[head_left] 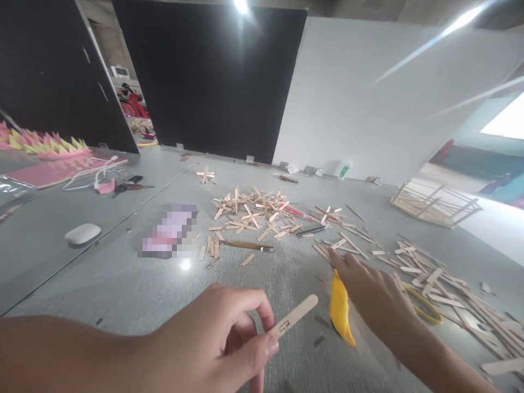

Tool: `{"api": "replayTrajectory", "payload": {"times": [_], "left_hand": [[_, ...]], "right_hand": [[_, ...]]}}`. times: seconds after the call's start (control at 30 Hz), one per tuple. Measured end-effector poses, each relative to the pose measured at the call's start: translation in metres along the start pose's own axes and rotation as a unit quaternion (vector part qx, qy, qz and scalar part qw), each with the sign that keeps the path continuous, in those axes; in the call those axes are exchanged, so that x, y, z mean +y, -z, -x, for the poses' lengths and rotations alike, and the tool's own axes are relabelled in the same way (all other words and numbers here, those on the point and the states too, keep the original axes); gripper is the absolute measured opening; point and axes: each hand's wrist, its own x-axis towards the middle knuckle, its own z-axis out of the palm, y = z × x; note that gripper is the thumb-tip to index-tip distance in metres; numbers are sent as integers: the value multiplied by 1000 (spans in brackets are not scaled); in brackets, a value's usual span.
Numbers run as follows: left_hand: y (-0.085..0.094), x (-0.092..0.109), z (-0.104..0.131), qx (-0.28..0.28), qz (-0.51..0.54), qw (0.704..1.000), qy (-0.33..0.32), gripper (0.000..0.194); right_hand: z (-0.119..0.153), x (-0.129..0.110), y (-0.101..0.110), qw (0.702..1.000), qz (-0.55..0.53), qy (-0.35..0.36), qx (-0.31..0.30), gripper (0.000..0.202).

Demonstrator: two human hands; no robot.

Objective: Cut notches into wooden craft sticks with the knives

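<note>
My left hand [245, 333] is closed in the foreground, pinching a wooden craft stick [297, 315] between thumb and forefinger. Dark lines form a small T-like drawing on the stick near my fingertips. To the right, my right hand [368, 278] stretches forward, palm down, with its visible fingertips at a few loose craft sticks [323, 252]. Its other fingers are largely hidden behind the back of the hand. A yellow object [339, 308] of unclear kind lies beside that hand. A large heap of cut stick pieces [249, 210] spreads over the grey table beyond both hands.
A brown-handled tool [248, 246] and a black pen-like tool [311, 231] lie by the heap. Long sticks [446, 297] and a yellow ring [426, 308] are at right, before a stick frame [438, 206]. A blurred-out phone-like object [167, 230] and a white mouse [83, 234] are left.
</note>
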Motion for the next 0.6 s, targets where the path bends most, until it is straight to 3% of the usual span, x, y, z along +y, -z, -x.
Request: {"api": "replayTrajectory", "payload": {"times": [0.17,0.37,0.47,0.6], "left_hand": [[-10,-5,-6,-14,-15,1000,18,32],[-3,-3,-5,-21,1,1000,18,27],[2,-3,-6,-44,39,998,12,31],[-1,-7,-6,-24,64,998,7,37]], "right_hand": [[-46,-40,29,989,-119,89,22,55],[-110,-82,15,968,-178,173,23,36],[-111,-84,10,968,-197,156,4,30],[-82,-67,21,966,-244,82,-7,27]]}}
